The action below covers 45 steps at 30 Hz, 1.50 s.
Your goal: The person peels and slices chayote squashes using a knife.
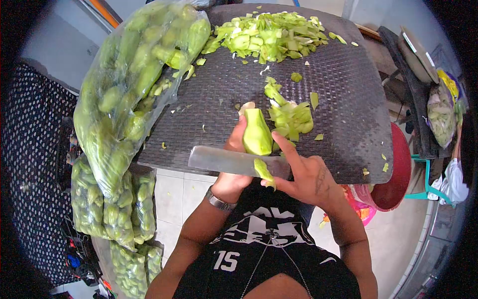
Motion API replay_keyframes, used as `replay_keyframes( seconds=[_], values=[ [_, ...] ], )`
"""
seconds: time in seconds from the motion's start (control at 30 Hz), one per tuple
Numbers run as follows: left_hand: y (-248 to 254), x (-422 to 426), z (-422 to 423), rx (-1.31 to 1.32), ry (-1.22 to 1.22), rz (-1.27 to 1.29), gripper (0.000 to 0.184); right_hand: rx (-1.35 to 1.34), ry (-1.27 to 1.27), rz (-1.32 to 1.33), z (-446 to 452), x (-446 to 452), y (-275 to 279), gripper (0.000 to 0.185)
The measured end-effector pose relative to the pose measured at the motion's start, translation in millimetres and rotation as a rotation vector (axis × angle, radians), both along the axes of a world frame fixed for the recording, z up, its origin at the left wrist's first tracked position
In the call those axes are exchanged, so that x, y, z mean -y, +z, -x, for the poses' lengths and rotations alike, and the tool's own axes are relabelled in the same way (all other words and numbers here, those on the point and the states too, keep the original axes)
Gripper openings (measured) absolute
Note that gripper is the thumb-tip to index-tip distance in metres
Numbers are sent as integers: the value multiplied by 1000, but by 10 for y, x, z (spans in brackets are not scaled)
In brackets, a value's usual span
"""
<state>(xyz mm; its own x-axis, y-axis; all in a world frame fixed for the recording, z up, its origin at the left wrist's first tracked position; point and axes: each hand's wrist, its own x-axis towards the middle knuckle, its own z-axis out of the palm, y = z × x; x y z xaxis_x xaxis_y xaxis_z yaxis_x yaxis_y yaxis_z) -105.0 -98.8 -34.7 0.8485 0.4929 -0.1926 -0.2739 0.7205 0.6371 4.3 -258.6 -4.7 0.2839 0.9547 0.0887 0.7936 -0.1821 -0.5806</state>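
Note:
My left hand (236, 144) is wrapped round a partly peeled, pale green chayote (257, 132), held upright over the near edge of the table. My right hand (309, 178) grips a wide-bladed knife (219, 160) at its right end; the fingers cover the handle. Its grey blade points left, lying across just below the chayote and in front of my left palm. A strip of green peel (263, 171) clings to the blade near my right fingertips. Just beyond my hands, a small heap of peelings (292, 119) rests on the table.
The dark woven-pattern table (343, 94) bears a large pile of peelings (271, 37) at the far side. A big clear bag of green chayotes (132, 84) leans over its left edge. More filled bags (117, 209) stand below left. A red tub (396, 172) stands at right.

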Motion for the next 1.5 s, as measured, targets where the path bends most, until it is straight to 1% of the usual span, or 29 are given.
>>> replay_keyframes(
  seconds=[0.07, 0.1, 0.2, 0.3, 0.33, 0.37, 0.43, 0.47, 0.53, 0.57, 0.6, 0.63, 0.67, 0.7, 0.77, 0.8, 0.87, 0.97, 1.0, 1.03, 1.1, 1.13, 1.23, 1.3, 1.33, 1.43, 1.47, 1.5],
  values=[
    [-122, -90, -9, -18, -45, 80, 50, -41, 16, -8, -34, -12, 5, 97],
    [-106, -105, -20, -26, -67, 120, 51, -61, 24, -12, -53, -20, 8, 96],
    [3, -50, -39, -113, 25, 140, 53, -31, 13, -47, -108, -17, -35, 92],
    [-250, -191, 163, -71, -186, 148, 53, -20, -93, -46, -233, -8, -76, 89],
    [-43, -78, 154, -234, -118, -16, 53, -34, -182, 46, -349, -4, -114, 87],
    [9, -62, 166, -259, -145, 113, 54, -96, -205, 61, -423, 25, -84, 87],
    [20, -97, 157, -195, -170, 102, 55, -219, -242, 93, -507, 50, 35, 87],
    [-8, -120, 151, -195, -155, 95, 55, -180, -186, -53, -464, 75, -51, 88],
    [-74, -155, 121, -197, -134, 83, 55, -180, -92, -42, -284, 95, -19, 91],
    [-49, -128, 73, -182, -100, 106, 55, -179, -48, -38, -207, 74, 20, 92],
    [46, -67, 11, -170, -65, 128, 55, -179, -8, 24, -153, 55, 92, 98],
    [99, -38, -18, -158, -29, 147, 54, -162, -5, 40, -133, 39, 104, 98],
    [11, -58, 1, -86, -59, 121, 53, -146, -1, 54, -119, 22, 109, 99],
    [42, -47, 0, -98, -39, 111, 53, -127, 2, 69, -114, 13, 112, 99],
    [123, -7, -22, -120, 0, 94, 54, -95, 11, 0, -133, 15, 35, 97],
    [98, -16, -15, -116, -23, 96, 54, -78, 15, -34, -145, 21, 8, 97],
    [-35, -78, 38, -109, -67, 102, 55, -83, -17, -10, -170, 18, 23, 93],
    [-371, -181, 265, 24, -259, 173, 57, -62, -113, 2, -298, 3, -65, 86],
    [-141, -43, 230, -190, -168, -64, 59, -49, -154, 1, -366, -1, -100, 84],
    [95, 96, 102, -301, -1, 86, 53, -72, -196, 1, -430, -7, -88, 82],
    [57, -20, 231, -159, -278, 62, 54, -120, -280, 5, -547, -7, -54, 78],
    [51, -24, 211, -185, -252, 57, 54, -35, -278, -54, -601, -14, -123, 75],
    [47, -56, 144, -240, -178, 48, 54, -260, -291, 56, -609, -19, -26, 75],
    [-88, -115, 115, -240, -138, 37, 54, -224, -158, -32, -420, -14, -69, 77],
    [-144, -106, 84, -279, -75, 35, 54, -208, -95, -77, -307, -9, -87, 77],
    [-121, -47, 31, -246, -54, -62, 52, -116, -63, -18, -115, -33, -34, 81],
    [-73, -42, 79, -291, -111, -44, 50, -98, -84, 77, -138, -60, 55, 83],
    [-39, -25, 115, -284, -119, -55, 50, -105, -124, 92, -205, -81, 49, 82]
  ],
)
